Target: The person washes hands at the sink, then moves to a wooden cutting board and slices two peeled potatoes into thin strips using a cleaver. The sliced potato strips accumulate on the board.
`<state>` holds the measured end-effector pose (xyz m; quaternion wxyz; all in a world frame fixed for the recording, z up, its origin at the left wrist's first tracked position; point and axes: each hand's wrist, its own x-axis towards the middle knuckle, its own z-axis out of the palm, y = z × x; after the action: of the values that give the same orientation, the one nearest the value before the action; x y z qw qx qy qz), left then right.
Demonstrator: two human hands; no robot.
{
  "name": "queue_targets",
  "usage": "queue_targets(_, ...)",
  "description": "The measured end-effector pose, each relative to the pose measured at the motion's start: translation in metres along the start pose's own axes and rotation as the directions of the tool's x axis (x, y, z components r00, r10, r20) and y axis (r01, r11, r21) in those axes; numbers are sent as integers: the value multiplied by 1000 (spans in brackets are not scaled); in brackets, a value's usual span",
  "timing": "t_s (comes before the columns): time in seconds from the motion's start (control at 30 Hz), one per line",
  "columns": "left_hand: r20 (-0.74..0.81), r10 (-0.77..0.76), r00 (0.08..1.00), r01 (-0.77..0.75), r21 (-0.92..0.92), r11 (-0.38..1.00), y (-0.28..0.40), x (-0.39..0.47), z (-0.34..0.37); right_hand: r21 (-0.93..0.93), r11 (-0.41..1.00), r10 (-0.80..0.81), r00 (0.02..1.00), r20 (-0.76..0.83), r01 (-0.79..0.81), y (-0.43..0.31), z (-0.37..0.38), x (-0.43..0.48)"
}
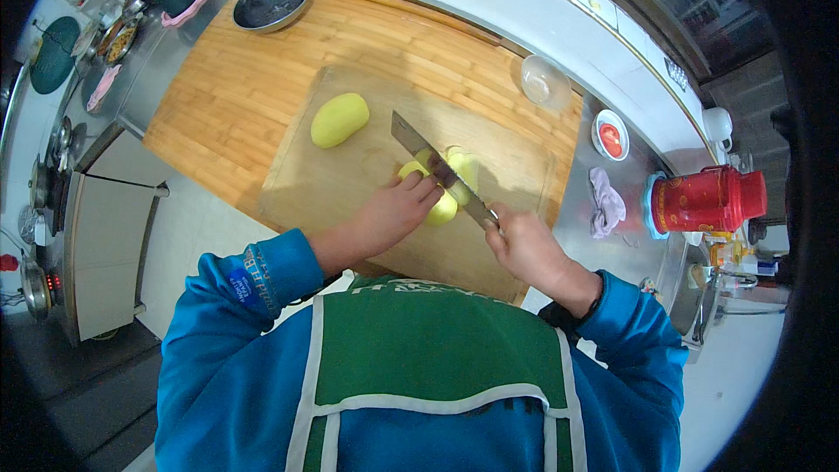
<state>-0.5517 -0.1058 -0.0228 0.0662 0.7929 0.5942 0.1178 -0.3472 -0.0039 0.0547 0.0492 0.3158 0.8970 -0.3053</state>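
Observation:
My right hand (527, 242) grips the handle of a cleaver (426, 152), whose broad metal blade points up and left. Under and beside the blade lie peeled yellow-green potato pieces (464, 170). The fingers of my left hand (400, 210) rest on a piece (442, 208) to the left of the blade. One whole peeled potato (340, 120) sits apart, near the upper left corner of the worn cutting board (367, 210). The blade and my fingers partly hide the pieces.
The board lies on a larger wooden board (216, 98). A dark bowl (272, 2) stands at its upper left, a clear bowl (545, 82) at its upper right. Further right are a bowl with cut tomato (610, 136), a cloth (606, 203) and a red thermos jug (701, 203).

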Motion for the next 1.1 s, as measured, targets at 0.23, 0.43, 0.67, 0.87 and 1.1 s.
queue_targets(0.23, 15, 7, 1000, -8, 49, 999, 0, -2, -3, -19, 1000, 6, 999, 51, -5, -3, 4, 11)
queue_targets(0.43, 22, 13, 1000, -15, 79, 997, 1, -3, -6, -40, 999, -2, 999, 48, 4, 7, 22, 30)
queue_targets(0.67, 24, 3, 1000, -3, -17, 1000, 2, -1, -9, -94, 996, -3, 1000, 10, 4, 21, 45, 41)
queue_targets(0.87, -9, 7, 1000, -7, -10, 1000, 1, -4, -5, 9, 999, -42, 999, -32, 42, 8, 9, 1)
queue_targets(1.1, 5, 24, 1000, -24, 38, 999, -1, -3, -3, -42, 999, -7, 1000, 30, 9, 1, 4, 5)
